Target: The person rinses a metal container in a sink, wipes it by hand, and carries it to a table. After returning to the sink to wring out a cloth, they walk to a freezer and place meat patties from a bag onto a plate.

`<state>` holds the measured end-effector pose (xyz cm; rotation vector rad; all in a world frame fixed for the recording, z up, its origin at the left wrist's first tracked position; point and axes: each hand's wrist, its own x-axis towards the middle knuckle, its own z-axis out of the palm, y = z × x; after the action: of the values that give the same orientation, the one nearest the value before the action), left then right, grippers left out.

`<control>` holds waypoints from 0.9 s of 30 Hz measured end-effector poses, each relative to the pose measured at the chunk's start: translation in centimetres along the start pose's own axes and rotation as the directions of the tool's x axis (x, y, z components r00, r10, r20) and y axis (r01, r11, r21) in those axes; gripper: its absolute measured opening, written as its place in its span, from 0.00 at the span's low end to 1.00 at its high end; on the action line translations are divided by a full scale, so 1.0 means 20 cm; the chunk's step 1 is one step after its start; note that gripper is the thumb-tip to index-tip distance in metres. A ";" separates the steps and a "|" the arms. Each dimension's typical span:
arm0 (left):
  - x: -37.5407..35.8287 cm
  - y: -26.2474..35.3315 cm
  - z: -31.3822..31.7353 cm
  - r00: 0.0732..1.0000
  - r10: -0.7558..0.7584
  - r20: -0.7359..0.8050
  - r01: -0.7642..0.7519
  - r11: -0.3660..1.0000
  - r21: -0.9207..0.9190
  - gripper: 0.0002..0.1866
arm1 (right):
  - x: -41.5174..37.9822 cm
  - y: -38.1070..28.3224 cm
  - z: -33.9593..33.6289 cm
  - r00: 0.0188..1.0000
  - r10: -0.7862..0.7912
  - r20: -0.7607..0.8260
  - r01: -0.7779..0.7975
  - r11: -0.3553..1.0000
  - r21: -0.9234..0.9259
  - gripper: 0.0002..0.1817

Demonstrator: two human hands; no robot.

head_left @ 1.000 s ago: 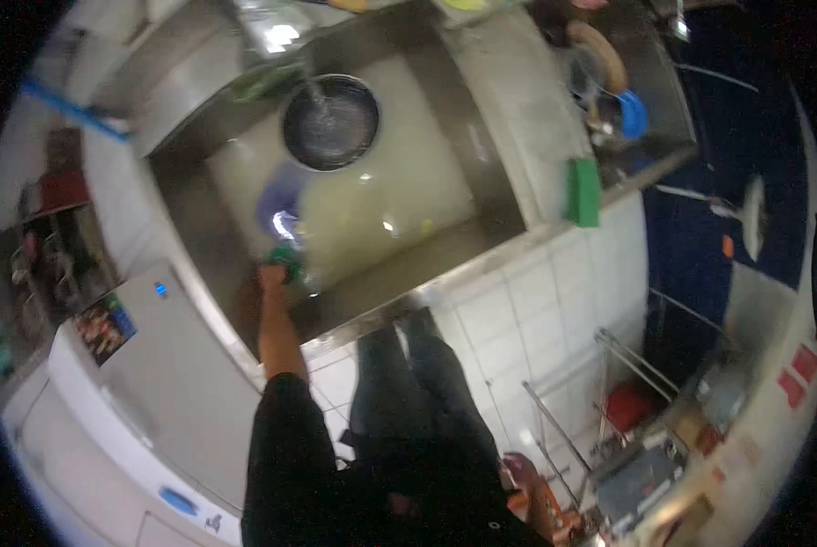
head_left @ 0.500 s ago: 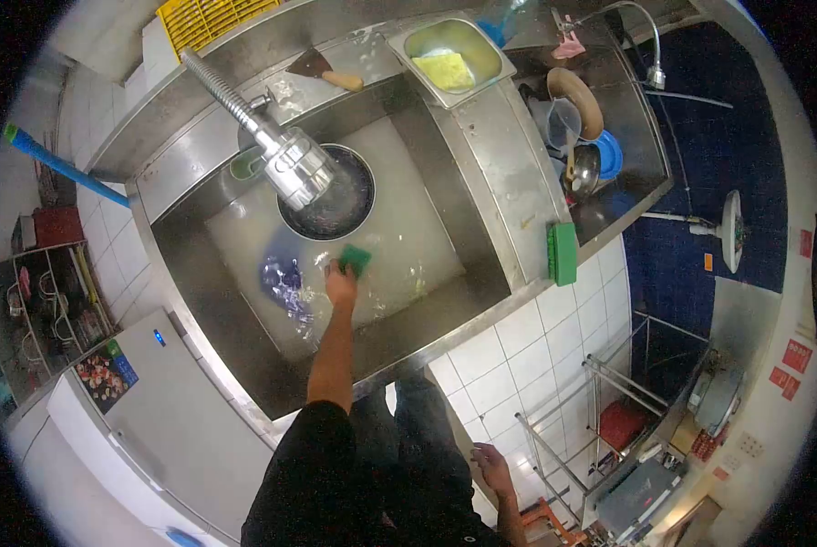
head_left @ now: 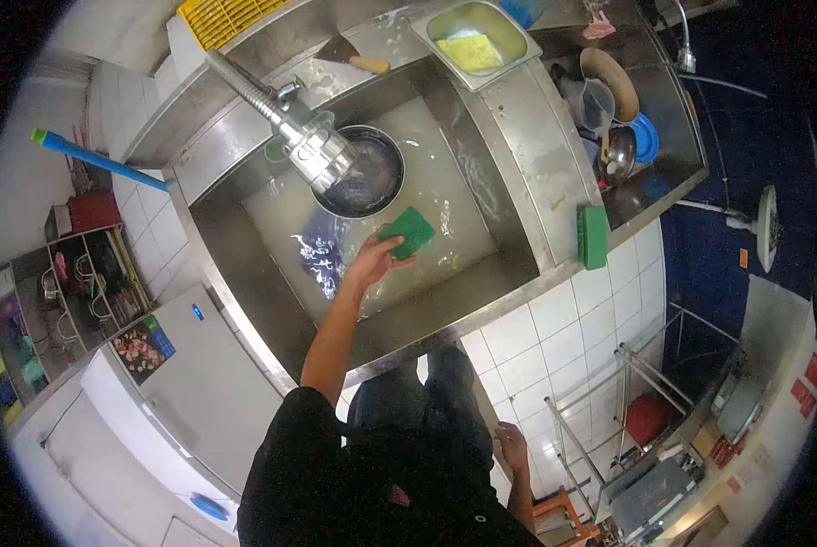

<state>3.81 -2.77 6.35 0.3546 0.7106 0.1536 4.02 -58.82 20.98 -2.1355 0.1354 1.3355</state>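
Note:
Above the cloudy water of the sink (head_left: 272,330), my left hand (head_left: 374,261) grips a green scouring pad (head_left: 407,233) between thumb and fingers. A round dark pan (head_left: 369,173) lies in the water just beyond the pad, partly beneath the metal faucet head (head_left: 321,157). Something purple-blue (head_left: 319,260) is under the water to the left of my hand; its shape is unclear. My right hand (head_left: 512,444) hangs low beside my body, away from the sink, its fingers loosely curled and partly hidden.
A second green pad (head_left: 593,237) sits on the sink's right edge. Behind are a scraper (head_left: 370,64) and a metal container (head_left: 518,56) holding a yellow sponge (head_left: 470,53). Pans and a blue item (head_left: 644,139) fill the right basin. A blue pole (head_left: 98,159) projects at left.
My left hand has lifted the green pad out of the water, showing more of it. The whole view has shifted, with the sink now further right and slightly higher.

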 end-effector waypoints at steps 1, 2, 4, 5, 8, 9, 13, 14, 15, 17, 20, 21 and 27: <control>0.04 -0.02 0.04 0.993 0.045 -0.106 -0.037 0.996 0.076 0.16 | 0.01 -0.02 0.00 1.000 0.025 0.003 -0.025 0.999 -0.034 0.19; 0.06 0.00 0.10 0.986 0.112 -0.124 -0.090 0.981 0.174 0.15 | 0.00 -0.10 0.01 0.999 0.048 0.002 -0.047 0.997 -0.067 0.19; 0.08 0.06 0.28 0.959 0.246 -0.141 -0.181 0.914 0.362 0.14 | 0.02 -0.14 0.00 0.999 0.041 -0.008 -0.041 0.995 -0.089 0.18; 0.08 0.12 0.41 0.937 0.324 -0.127 -0.258 0.892 0.370 0.13 | 0.03 -0.11 -0.01 1.000 0.011 -0.013 -0.012 0.997 -0.078 0.18; 0.13 0.38 0.81 0.847 0.531 -0.015 -0.503 0.811 0.299 0.12 | 0.08 0.01 -0.06 1.000 -0.014 -0.021 0.013 0.999 -0.037 0.17; 0.16 0.47 0.91 0.826 0.564 0.008 -0.543 0.791 0.283 0.12 | 0.09 0.04 -0.08 1.000 0.003 -0.019 -0.004 0.999 -0.048 0.17; 0.39 0.74 1.19 0.788 0.615 -0.002 -0.597 0.766 0.237 0.20 | 0.05 -0.06 -0.14 0.992 0.122 0.005 -0.122 0.991 0.045 0.18; 0.44 0.74 1.19 0.737 0.660 -0.145 -0.603 0.739 0.301 0.23 | 0.04 -0.06 -0.14 0.985 0.171 0.002 -0.171 0.984 0.057 0.19; 0.40 0.72 1.17 0.679 0.707 -0.197 -0.645 0.703 0.301 0.21 | 0.06 -0.02 -0.15 0.984 0.179 -0.003 -0.175 0.970 0.171 0.17; 0.30 0.58 1.02 0.564 0.793 -0.232 -0.649 0.599 0.469 0.17 | 0.06 0.03 -0.19 0.977 0.211 -0.019 -0.206 0.966 0.157 0.17; 0.20 0.11 0.38 0.386 0.890 -0.243 -0.437 0.409 0.801 0.10 | 0.04 0.04 -0.23 0.971 0.240 -0.010 -0.236 0.961 0.145 0.19; 0.11 -0.01 0.18 0.411 0.840 -0.355 -0.300 0.492 0.817 0.10 | 0.06 0.06 -0.24 0.973 0.232 0.007 -0.230 0.960 0.159 0.19; -0.04 -0.18 -0.83 0.419 0.788 -0.451 0.380 0.299 0.875 0.23 | 0.09 0.06 -0.28 0.968 0.235 0.088 -0.249 0.945 0.212 0.18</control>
<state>-7.61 -1.89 -6.15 1.7357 1.8761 0.2380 8.91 -62.40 20.72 -1.9334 0.5129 1.4483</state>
